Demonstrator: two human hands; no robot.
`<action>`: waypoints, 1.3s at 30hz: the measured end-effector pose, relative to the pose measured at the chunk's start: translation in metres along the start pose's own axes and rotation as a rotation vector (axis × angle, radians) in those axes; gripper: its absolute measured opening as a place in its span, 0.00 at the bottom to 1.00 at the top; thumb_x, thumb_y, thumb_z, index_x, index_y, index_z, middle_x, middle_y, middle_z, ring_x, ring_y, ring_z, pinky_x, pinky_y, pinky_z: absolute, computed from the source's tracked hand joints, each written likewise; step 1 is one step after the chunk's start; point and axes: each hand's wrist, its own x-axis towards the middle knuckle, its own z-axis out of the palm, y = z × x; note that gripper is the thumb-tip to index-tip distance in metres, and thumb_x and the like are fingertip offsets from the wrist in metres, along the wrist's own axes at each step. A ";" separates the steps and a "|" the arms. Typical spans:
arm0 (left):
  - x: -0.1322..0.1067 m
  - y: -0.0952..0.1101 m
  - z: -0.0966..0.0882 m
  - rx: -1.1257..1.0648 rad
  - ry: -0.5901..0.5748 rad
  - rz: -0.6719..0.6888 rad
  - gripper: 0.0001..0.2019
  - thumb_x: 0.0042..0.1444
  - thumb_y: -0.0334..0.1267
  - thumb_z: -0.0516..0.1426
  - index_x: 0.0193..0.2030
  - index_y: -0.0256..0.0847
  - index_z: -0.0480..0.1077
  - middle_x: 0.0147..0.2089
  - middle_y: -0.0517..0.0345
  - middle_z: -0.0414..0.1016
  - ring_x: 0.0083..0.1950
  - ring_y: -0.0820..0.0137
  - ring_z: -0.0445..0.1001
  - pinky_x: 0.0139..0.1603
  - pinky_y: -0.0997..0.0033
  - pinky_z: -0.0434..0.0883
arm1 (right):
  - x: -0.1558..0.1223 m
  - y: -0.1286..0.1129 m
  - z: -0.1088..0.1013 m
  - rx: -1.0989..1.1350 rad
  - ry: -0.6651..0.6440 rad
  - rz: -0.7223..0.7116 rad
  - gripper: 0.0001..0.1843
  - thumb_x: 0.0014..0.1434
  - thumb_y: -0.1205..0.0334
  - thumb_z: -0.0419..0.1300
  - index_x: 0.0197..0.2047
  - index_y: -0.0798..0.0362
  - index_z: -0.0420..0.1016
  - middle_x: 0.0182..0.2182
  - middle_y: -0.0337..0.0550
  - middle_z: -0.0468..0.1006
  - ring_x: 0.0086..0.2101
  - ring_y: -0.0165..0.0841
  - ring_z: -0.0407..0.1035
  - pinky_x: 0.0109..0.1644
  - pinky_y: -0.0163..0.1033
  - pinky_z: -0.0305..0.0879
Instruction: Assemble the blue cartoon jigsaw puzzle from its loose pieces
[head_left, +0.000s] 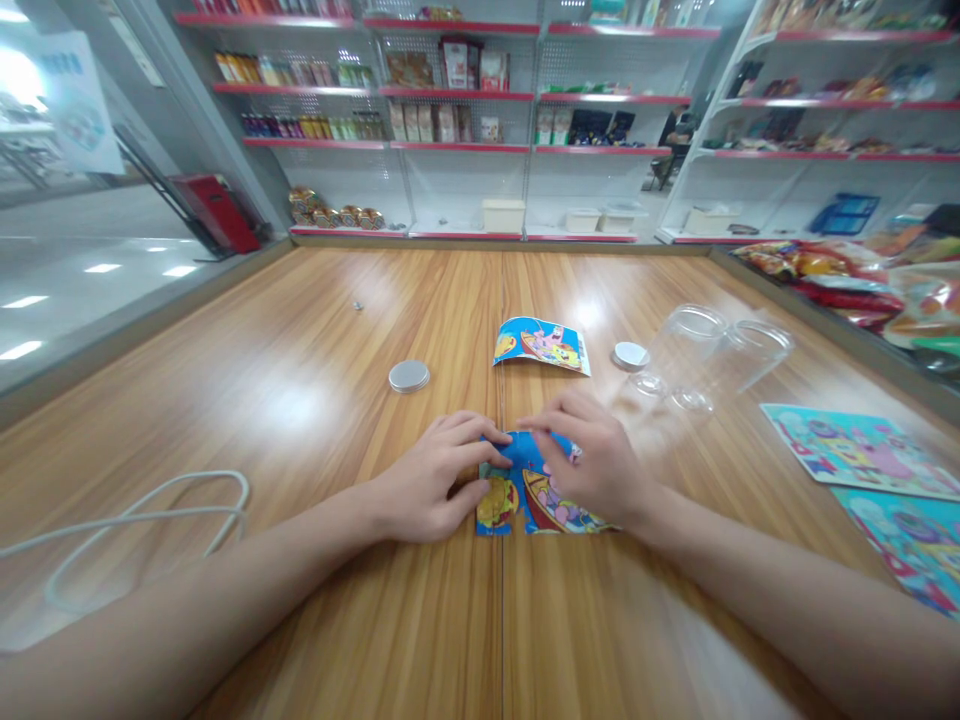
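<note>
A blue jigsaw puzzle (499, 502) with a cartoon burger and boat lies partly joined on the wooden table, with a gap along its near edge. My left hand (442, 480) rests at its left side, fingers apart and fingertips touching the upper left pieces. Over its right part is my right hand (592, 450), index finger pointing left and thumb apart from it. No piece shows between these fingers, which are slightly blurred. Part of the puzzle is hidden under both hands. Behind it stands a bent picture card (541, 345) with a matching cartoon.
A round silver lid (409, 376) lies left of the card, another lid (631, 355) right of it. Two clear jars (720, 355) are beyond my right hand. Cartoon sheets (870, 450) overlap at right; a white cable (150, 518) loops at left. Shelves stand behind the table.
</note>
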 end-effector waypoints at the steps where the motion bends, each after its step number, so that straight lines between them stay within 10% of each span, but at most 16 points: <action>1: 0.000 0.000 -0.001 -0.001 -0.008 0.000 0.15 0.58 0.31 0.57 0.53 0.42 0.71 0.60 0.49 0.70 0.62 0.56 0.66 0.64 0.49 0.64 | 0.002 0.011 -0.001 -0.074 0.045 0.073 0.13 0.66 0.67 0.56 0.50 0.53 0.80 0.37 0.47 0.74 0.41 0.39 0.68 0.47 0.46 0.67; 6: -0.001 0.000 -0.001 0.009 -0.032 -0.016 0.15 0.58 0.36 0.60 0.53 0.43 0.71 0.61 0.48 0.68 0.64 0.55 0.65 0.64 0.48 0.64 | 0.005 0.044 -0.001 -0.238 -0.056 0.216 0.11 0.63 0.63 0.61 0.47 0.53 0.82 0.40 0.50 0.74 0.43 0.42 0.69 0.49 0.50 0.69; 29: -0.001 0.000 -0.001 0.035 -0.065 -0.006 0.17 0.61 0.48 0.61 0.52 0.43 0.71 0.62 0.48 0.67 0.64 0.55 0.63 0.64 0.50 0.62 | 0.008 0.035 -0.001 -0.064 -0.099 0.350 0.07 0.59 0.69 0.63 0.42 0.53 0.75 0.33 0.41 0.78 0.34 0.35 0.72 0.39 0.40 0.66; 33: -0.001 0.001 0.000 0.040 -0.068 -0.006 0.17 0.61 0.48 0.60 0.53 0.44 0.71 0.62 0.47 0.67 0.64 0.55 0.64 0.64 0.50 0.62 | 0.006 0.018 -0.005 0.139 -0.054 0.238 0.05 0.59 0.68 0.64 0.40 0.53 0.78 0.33 0.41 0.79 0.35 0.33 0.72 0.40 0.39 0.66; 39: -0.001 0.001 0.000 0.038 -0.051 0.003 0.15 0.61 0.47 0.60 0.52 0.45 0.71 0.62 0.48 0.68 0.63 0.54 0.64 0.63 0.50 0.63 | -0.001 -0.007 -0.005 0.248 -0.345 0.002 0.04 0.59 0.66 0.65 0.31 0.52 0.78 0.26 0.37 0.77 0.30 0.31 0.68 0.39 0.39 0.61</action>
